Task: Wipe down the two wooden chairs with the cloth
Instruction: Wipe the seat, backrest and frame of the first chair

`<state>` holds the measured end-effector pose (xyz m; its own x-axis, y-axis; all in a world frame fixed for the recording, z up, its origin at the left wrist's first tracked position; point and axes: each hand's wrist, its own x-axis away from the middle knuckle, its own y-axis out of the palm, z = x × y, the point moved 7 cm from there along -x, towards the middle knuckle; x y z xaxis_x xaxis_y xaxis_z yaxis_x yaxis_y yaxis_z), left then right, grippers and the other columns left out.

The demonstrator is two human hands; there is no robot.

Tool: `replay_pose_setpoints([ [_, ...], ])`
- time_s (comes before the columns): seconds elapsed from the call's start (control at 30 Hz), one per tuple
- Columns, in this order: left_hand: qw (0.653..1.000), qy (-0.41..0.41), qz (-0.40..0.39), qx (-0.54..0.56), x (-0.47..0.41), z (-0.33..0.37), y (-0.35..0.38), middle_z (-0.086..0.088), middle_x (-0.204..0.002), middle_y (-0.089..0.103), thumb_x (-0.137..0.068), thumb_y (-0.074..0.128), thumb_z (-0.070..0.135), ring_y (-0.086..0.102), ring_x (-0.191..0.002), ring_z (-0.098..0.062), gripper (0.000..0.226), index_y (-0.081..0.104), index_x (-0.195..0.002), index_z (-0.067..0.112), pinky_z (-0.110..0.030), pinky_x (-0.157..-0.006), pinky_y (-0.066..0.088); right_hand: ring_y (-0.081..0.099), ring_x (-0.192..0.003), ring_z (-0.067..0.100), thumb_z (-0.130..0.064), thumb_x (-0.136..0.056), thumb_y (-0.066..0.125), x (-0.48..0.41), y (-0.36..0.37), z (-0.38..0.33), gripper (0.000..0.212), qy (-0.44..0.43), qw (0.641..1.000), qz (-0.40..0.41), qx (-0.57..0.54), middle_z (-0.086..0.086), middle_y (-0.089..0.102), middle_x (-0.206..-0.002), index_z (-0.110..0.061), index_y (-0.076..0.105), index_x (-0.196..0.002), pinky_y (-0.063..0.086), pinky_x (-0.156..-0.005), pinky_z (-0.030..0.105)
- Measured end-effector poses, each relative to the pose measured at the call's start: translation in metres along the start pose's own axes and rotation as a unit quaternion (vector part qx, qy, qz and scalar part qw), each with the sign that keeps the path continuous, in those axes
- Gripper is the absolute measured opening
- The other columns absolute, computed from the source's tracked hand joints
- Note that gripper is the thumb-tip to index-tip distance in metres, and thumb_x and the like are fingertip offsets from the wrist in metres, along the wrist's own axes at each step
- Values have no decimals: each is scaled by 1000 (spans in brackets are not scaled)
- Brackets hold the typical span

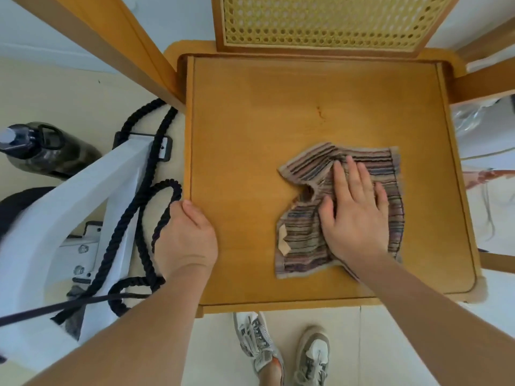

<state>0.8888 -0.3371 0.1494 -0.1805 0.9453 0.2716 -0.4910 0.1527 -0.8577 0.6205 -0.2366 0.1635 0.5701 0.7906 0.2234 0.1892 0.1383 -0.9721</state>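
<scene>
A: Where's the cloth [338, 210]?

B: Flat-ish on the wooden chair [250, 129] seat, right-front part, rumpled w/ a fold near its middle. Striped, multicolour. A pale tag shows at its left edge.

A: R hand?

B: Right hand [354, 210] lies palm-down on the cloth, fingers spread apart, pressing it to the seat. Not gripping, just flat on top.

A: L hand?

B: Left hand [186, 235] is at the seat's left edge near the front, fingers curled over the rim, thumb on top of the wood. Clamped on the chair edge.

A: Chair itself?

B: Honey-coloured wood, cane-weave backrest [323, 20] at the far side. Small dark mark near the seat's centre.

A: Anything else around?

B: Dark twisted rope [145, 196] looped just left of the seat, over a white frame [55, 218]. Dark bottle [47, 149] on the floor further left. Two sneakers [284, 349] below the front edge, on pale tile. Can't tell if a 2nd chair is in view.
</scene>
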Motion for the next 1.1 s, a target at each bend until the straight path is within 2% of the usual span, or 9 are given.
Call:
replay_pose_setpoints([
  [0.07, 1000, 0, -4, -11, 1, 0, 0, 1, -63, 46, -101, 15, 37, 43, -57, -21, 45, 51, -96, 10, -33, -56, 32, -14, -149, 19, -43, -98, 13, 7, 6, -44, 64, 53, 997, 2, -52, 2, -12, -162, -19, -1, -155, -4, -120, 48],
  [0.17, 1000, 7, -1, -4, 3, 6, -3, -10, -77, 53, -103, 19, 30, 48, -71, -31, 42, 53, -104, 5, -33, -63, 29, -20, -147, 19, -43, -100, 10, 41, 27, -140, 61, -150, 986, -48, -53, 3, -19, -160, -19, -7, -153, -8, -118, 50],
  [0.27, 1000, 21, 10, -4, 4, 10, -9, -18, -95, 58, -103, 20, 29, 52, -82, -35, 38, 54, -100, 11, -33, -69, 27, -6, -149, 14, -46, -101, 16, 45, 26, -113, 60, -287, 957, -45, -14, -2, -2, -163, -23, 6, -155, -2, -120, 44],
  [0.47, 1000, 12, -1, -9, 7, 8, -5, -8, -80, 44, -103, 14, 35, 41, -76, -26, 45, 50, -97, 9, -37, -69, 30, 3, -149, 15, -50, -98, 13, 26, -9, 133, 62, 12, 1000, 0, 12, 0, 8, -163, -25, 8, -155, 9, -120, 48],
  [0.63, 1000, -9, 9, -21, 7, 7, -3, -9, -80, 45, -103, 15, 34, 41, -75, -27, 46, 52, -102, 7, -37, -66, 31, 4, -150, 27, -43, -95, 10, 30, -6, 108, 67, 167, 985, 24, -19, 13, 6, -162, -13, 7, -155, 11, -118, 55],
  [0.8, 1000, -18, 1, -8, 11, 12, -6, -5, -77, 42, -103, 17, 33, 39, -72, -23, 39, 47, -92, 11, -36, -66, 29, -3, -149, 21, -47, -99, 12, 48, 25, -85, 62, -137, 987, -66, -53, 3, -15, -162, -24, -8, -154, 5, -117, 51],
  [0.93, 999, -20, 0, -27, 13, 12, -10, -1, -68, 39, -103, 18, 31, 33, -57, -19, 35, 44, -87, 13, -35, -63, 28, 14, -147, 19, -50, -100, 17, 49, 20, -68, 60, -286, 956, -58, -13, -2, 1, -163, -27, 6, -155, 23, -114, 49],
  [1.0, 1000, -18, -7, -18, 10, 10, -8, 1, -69, 40, -102, 17, 33, 39, -63, -22, 38, 46, -91, 12, -35, -65, 31, 18, -145, 18, -53, -99, 13, 32, 11, 6, 61, -238, 970, -33, 41, -4, 8, -163, -29, 10, -154, 28, -112, 49],
  [1.1, 1000, -16, -6, -11, 7, 12, -7, -1, -75, 44, -103, 17, 31, 42, -71, -23, 41, 51, -96, 7, -34, -66, 31, 13, -148, 25, -48, -96, 13, 10, -9, 94, 66, 13, 999, -39, 8, 7, 13, -162, -18, 16, -154, 19, -116, 54],
])
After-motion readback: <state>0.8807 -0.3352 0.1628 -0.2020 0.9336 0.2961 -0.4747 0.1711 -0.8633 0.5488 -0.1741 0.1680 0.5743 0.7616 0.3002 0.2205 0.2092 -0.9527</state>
